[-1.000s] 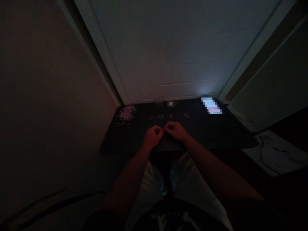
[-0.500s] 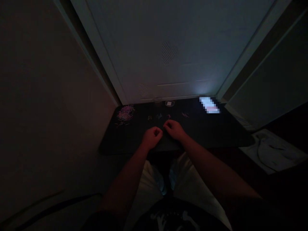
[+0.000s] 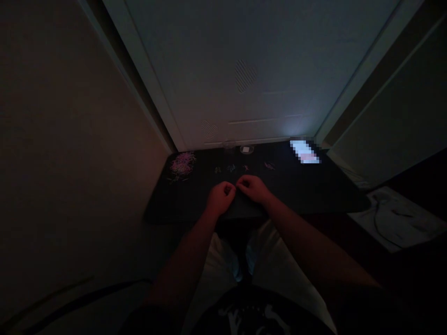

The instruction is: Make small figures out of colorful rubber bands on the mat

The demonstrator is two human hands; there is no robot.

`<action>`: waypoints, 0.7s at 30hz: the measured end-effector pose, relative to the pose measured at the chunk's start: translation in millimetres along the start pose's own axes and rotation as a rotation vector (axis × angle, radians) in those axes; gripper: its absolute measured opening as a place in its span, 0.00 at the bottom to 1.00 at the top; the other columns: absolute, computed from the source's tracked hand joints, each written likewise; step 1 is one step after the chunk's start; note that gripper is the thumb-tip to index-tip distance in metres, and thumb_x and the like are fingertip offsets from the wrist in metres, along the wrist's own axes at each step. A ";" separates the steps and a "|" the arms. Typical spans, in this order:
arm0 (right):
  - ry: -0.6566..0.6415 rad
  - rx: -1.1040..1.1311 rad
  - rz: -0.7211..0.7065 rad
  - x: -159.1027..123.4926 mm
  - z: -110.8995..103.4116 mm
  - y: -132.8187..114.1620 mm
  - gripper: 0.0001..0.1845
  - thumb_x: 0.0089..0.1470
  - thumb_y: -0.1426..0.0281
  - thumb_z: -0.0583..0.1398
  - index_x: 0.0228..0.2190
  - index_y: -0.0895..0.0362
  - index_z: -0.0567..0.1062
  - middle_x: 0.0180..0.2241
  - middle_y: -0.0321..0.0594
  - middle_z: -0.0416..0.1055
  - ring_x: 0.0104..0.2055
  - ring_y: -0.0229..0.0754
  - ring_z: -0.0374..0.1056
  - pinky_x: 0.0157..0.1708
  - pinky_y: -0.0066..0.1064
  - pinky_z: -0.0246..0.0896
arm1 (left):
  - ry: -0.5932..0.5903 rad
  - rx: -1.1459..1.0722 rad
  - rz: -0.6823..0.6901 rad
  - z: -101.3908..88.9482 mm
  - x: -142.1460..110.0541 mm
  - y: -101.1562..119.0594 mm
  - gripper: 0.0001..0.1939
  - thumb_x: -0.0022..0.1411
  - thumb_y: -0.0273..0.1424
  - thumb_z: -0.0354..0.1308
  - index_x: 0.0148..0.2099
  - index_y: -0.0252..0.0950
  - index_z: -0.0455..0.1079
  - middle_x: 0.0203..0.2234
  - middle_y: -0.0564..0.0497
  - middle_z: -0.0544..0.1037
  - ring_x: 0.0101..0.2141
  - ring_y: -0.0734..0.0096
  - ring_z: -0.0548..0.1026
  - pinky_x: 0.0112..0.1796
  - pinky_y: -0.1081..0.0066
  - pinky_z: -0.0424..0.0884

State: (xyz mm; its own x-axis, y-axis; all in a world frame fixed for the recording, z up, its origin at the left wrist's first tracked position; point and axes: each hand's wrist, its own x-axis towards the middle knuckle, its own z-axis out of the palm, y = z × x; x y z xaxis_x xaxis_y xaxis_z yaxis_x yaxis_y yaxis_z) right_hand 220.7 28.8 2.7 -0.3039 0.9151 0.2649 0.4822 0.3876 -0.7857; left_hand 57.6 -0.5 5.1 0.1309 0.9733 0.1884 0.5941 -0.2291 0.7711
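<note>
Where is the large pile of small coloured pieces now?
In the head view, the large pile lies at the far left corner of the dark table, left of the small clusters and the left hand.

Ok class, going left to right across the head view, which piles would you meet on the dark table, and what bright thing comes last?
Large pinkish pile → faint small pile → pale small pile → tiny reddish pile → small pinkish pile → glowing panel
</note>
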 end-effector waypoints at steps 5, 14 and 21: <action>0.020 0.001 0.006 0.5 0.6 1.0 0.06 0.47 0.71 0.57 0.27 0.58 0.74 0.25 0.36 0.71 0.27 0.35 0.63 0.28 0.27 0.57 | 0.035 -0.004 -0.025 -0.8 -0.3 3.8 0.09 0.57 0.34 0.53 0.34 0.35 0.70 0.27 0.52 0.76 0.28 0.74 0.72 0.31 0.74 0.67; 0.058 -0.029 0.000 1.2 0.8 2.9 0.06 0.47 0.69 0.58 0.26 0.58 0.74 0.25 0.36 0.70 0.26 0.35 0.63 0.28 0.27 0.56 | 0.001 0.004 -0.021 -0.9 -0.6 3.1 0.09 0.57 0.35 0.53 0.35 0.36 0.70 0.27 0.52 0.76 0.28 0.74 0.72 0.30 0.74 0.67; 0.051 -0.026 0.000 0.2 -0.3 -0.3 0.05 0.46 0.72 0.57 0.26 0.58 0.74 0.25 0.36 0.70 0.26 0.35 0.63 0.28 0.27 0.56 | 0.029 0.013 -0.008 -1.2 -0.5 3.6 0.09 0.57 0.35 0.53 0.34 0.35 0.69 0.27 0.52 0.76 0.28 0.74 0.72 0.31 0.74 0.67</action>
State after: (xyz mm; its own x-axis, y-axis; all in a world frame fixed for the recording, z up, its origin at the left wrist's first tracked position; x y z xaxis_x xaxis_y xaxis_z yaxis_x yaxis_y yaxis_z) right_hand 220.7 28.9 3.1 -0.2617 0.9193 0.2938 0.5040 0.3898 -0.7708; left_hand 58.7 -1.8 8.5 0.1033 0.9745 0.1994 0.6052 -0.2207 0.7649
